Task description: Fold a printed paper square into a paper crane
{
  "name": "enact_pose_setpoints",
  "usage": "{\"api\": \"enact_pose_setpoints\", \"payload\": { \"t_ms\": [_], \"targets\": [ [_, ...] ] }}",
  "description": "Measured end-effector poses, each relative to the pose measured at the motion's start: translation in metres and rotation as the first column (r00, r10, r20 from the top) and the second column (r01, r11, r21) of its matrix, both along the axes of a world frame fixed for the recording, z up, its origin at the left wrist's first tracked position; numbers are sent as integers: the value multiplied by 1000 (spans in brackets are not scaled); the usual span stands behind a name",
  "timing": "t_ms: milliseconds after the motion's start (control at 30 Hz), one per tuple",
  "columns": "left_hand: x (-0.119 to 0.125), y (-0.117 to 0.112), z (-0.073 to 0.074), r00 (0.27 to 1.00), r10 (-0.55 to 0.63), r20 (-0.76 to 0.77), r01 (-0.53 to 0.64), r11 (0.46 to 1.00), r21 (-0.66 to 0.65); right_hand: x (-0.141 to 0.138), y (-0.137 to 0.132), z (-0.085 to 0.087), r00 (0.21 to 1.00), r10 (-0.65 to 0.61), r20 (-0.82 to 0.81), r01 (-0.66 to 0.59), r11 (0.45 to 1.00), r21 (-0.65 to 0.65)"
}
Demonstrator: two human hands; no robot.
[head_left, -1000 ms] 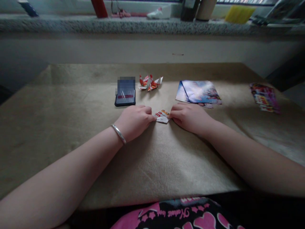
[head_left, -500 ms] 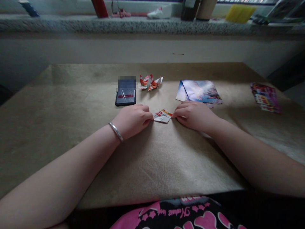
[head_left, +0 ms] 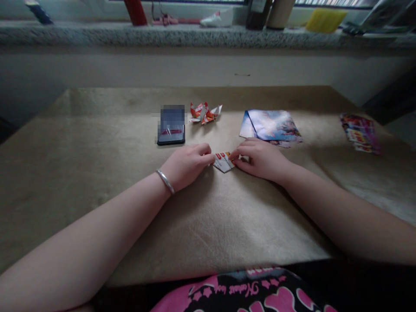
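A small piece of folded printed paper (head_left: 223, 163), white with red and yellow print, lies on the table between my hands with a corner pointing toward me. At its left edge, my left hand (head_left: 191, 162) has its fingers closed on the paper; a silver bangle circles that wrist. The fingertips of my right hand (head_left: 258, 158) pinch the paper's right side and cover part of it. Just beyond are folded paper cranes (head_left: 204, 113) in red, orange and white, standing close together.
Left of the cranes lies a phone (head_left: 171, 130), partly blurred out. Glossy picture sheets (head_left: 274, 125) sit beyond my right hand, and colourful printed packets (head_left: 360, 133) farther right. A stone windowsill (head_left: 195, 37) behind the table (head_left: 97, 173) carries bottles and a yellow block (head_left: 326, 20).
The folded paper has turned so a corner points toward me. My left hand has shifted slightly right, and my right fingers reach farther over the paper.
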State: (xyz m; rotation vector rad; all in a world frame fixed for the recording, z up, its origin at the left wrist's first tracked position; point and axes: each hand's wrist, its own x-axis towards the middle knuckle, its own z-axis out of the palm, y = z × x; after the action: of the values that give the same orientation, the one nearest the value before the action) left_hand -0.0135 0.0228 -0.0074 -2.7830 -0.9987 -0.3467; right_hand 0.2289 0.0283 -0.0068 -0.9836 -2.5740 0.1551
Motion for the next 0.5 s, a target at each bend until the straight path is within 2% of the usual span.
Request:
{"api": "enact_pose_setpoints", "payload": {
  "t_ms": [200, 367, 500],
  "targets": [
    [-3, 5, -4, 978, -76, 196, 108, 982, -155, -2, -1, -3, 998, -62, -15, 62, 998, -29],
    [-1, 3, -2, 973, -134, 188, 178, 954, -240, -4, -2, -4, 994, -89, -55, 86, 994, -64],
    [0, 4, -4, 968, -182, 172, 225, 934, -279, -7, -5, -4, 994, -111, -11, 110, 991, -71]
  ]
}}
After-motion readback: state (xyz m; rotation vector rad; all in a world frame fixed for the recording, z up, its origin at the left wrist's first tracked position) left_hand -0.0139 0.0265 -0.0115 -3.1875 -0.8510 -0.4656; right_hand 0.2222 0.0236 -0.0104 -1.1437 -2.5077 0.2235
